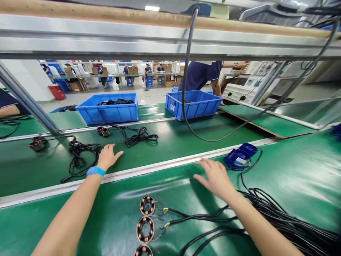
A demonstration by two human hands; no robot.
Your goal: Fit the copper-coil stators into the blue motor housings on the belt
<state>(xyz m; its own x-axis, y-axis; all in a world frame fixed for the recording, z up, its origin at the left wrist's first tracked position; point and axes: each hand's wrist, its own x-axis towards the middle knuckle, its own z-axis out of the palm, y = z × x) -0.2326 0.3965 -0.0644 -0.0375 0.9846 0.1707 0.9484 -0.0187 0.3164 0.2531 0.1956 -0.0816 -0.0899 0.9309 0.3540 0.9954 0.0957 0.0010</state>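
My left hand, with a blue band at its wrist, is stretched out over the green belt, fingers apart and nothing in it. Just left of it lies a coiled black cable; a second cable bundle is ahead, joined to small copper-wound motor stators. My right hand hovers over the near green mat, thumb and fingers spread, holding nothing. Close by on its right sit blue plastic housings with a cable. Several ring-shaped stators stand in a row below, wired to black cables.
A white metal rail separates mat and belt. Two blue bins stand beyond the belt. A grey hose hangs in front from the overhead beam. One co-worker stands behind the right bin; another's arm shows at left.
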